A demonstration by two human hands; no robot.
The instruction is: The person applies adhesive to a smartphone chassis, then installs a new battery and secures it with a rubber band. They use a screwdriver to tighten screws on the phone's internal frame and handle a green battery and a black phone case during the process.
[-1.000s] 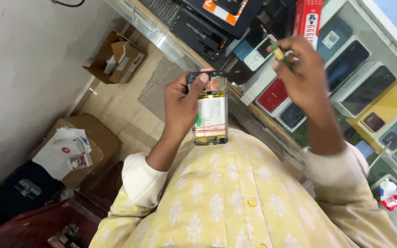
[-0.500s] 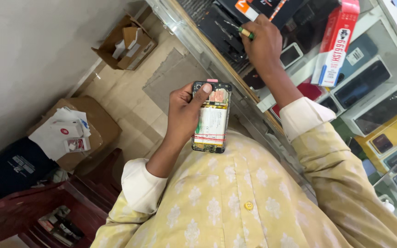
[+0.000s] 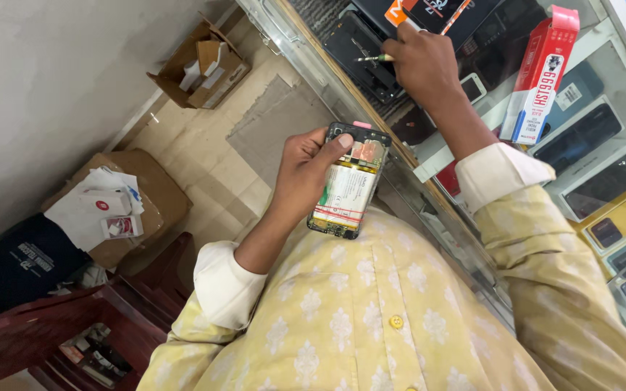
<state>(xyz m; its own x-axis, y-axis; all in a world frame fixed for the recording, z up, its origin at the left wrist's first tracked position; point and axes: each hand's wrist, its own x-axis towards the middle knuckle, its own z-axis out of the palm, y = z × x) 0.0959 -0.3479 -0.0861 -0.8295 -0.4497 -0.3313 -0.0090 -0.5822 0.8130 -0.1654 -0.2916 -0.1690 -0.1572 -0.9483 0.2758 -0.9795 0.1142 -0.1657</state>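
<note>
My left hand point(image 3: 304, 170) holds an opened phone point(image 3: 349, 181) with its back cover off, the white battery and circuit board facing up, close to my chest. The thumb rests near the phone's top edge. My right hand point(image 3: 423, 61) is stretched out over the glass counter point(image 3: 472, 239) and grips a small screwdriver point(image 3: 372, 58) with a green and yellow handle. The screwdriver's tip lies over a black tray point(image 3: 356, 43) on the counter.
A red and white box point(image 3: 541, 72) stands on the counter by my right wrist. Phones lie under the glass at right. Open cardboard boxes point(image 3: 201, 61) and a paper-topped box point(image 3: 110, 206) sit on the floor at left, by a dark red wooden chair point(image 3: 45, 333).
My right hand has moved away from the phone, out over the counter to the black tray, with the screwdriver in it. The left hand keeps the phone nearly still.
</note>
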